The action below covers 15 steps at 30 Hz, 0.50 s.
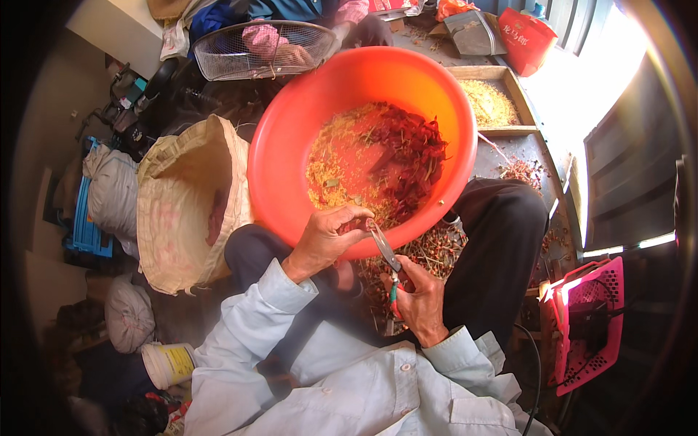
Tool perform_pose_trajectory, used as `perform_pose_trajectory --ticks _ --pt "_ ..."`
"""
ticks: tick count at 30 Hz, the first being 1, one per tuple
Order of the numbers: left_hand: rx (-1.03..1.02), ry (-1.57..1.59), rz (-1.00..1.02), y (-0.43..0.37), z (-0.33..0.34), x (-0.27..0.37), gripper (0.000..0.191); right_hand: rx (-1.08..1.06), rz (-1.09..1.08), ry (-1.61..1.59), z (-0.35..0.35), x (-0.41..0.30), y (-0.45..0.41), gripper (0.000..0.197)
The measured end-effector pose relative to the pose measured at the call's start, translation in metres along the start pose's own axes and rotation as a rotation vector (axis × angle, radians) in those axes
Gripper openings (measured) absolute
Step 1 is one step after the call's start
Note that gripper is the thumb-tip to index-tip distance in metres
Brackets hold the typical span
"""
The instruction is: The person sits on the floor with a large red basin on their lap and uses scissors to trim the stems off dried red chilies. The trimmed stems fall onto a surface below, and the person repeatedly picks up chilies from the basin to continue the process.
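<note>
Over the near rim of a large red plastic basin (pixel 278 141), my left hand (pixel 332 234) pinches a dried red chili pepper (pixel 357 224) between thumb and fingers. My right hand (pixel 420 297) grips a pair of scissors (pixel 386 248) by handles partly wrapped in green. The blades point up and left, with their tips at the end of the chili. Dark red chili pieces (pixel 414 141) are heaped along the right of the basin floor. Yellow seeds (pixel 327 163) are spread over its left and near parts.
An upright woven sack (pixel 180 218) gapes left of the basin. Beyond it, another person's hand (pixel 294 57) reaches into a wire mesh basket (pixel 234 57). A wooden tray (pixel 526 103) of yellow seeds stands back right. Chili stems (pixel 436 250) litter the floor; a pink plastic basket (pixel 613 327) is at right.
</note>
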<state>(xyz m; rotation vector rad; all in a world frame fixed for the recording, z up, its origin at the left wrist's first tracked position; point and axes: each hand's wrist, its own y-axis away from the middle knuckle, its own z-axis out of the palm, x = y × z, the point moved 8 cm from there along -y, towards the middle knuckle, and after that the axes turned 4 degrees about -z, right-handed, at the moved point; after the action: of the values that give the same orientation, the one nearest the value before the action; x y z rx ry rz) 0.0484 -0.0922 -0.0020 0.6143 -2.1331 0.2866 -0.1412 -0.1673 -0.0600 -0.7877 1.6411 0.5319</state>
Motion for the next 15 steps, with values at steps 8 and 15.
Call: perform_pose_trajectory --ticks 8,15 --pt "0.013 0.09 0.034 0.004 0.004 -0.018 0.025 -0.041 -0.02 0.124 0.003 0.0 -0.001 0.031" --pt "-0.008 -0.039 0.093 0.005 0.002 -0.022 0.027 -0.06 -0.044 0.178 0.008 0.007 -0.002 0.033"
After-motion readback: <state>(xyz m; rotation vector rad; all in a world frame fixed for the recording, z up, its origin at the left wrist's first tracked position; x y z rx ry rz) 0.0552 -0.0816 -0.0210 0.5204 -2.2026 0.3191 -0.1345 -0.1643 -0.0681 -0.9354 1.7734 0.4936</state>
